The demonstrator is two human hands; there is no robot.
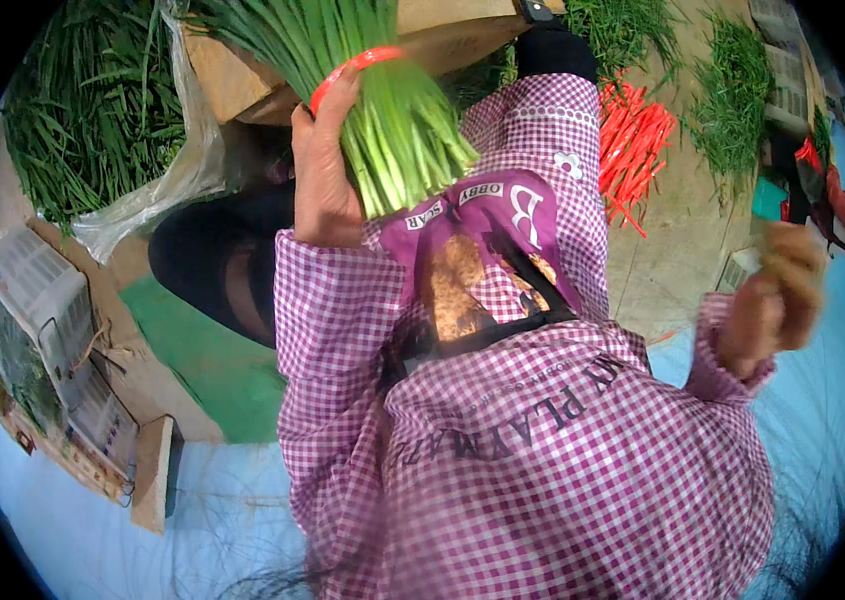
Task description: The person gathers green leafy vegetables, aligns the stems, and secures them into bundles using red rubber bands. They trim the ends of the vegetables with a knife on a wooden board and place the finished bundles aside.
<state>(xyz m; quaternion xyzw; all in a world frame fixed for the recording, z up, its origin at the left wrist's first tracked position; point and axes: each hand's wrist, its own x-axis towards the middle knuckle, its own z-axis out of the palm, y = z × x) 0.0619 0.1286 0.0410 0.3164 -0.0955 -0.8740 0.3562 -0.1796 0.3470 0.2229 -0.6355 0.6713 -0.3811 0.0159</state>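
A bundle of long green stalks with pale cut ends, like Chinese chives (404, 142), is gripped in my left hand (329, 165) at the upper middle. A red plastic tie (359, 64) goes around the bundle, with my left thumb at it. The stalk ends lie over my lap, by the purple printed apron. My right hand (775, 296) is raised off to the right, away from the bundle. It is blurred with its fingers curled, and whether something is between them cannot be told. Nearest to it on the ground lies a pile of red plastic ties (632, 146).
Loose green leaves (96, 112) fill a clear plastic sheet (201, 150) at the upper left. A cardboard box (224, 75) is behind the bundle. White plastic crates (44, 289) stand at the left. More loose greens (734, 94) lie at the upper right, near other crates (786, 82).
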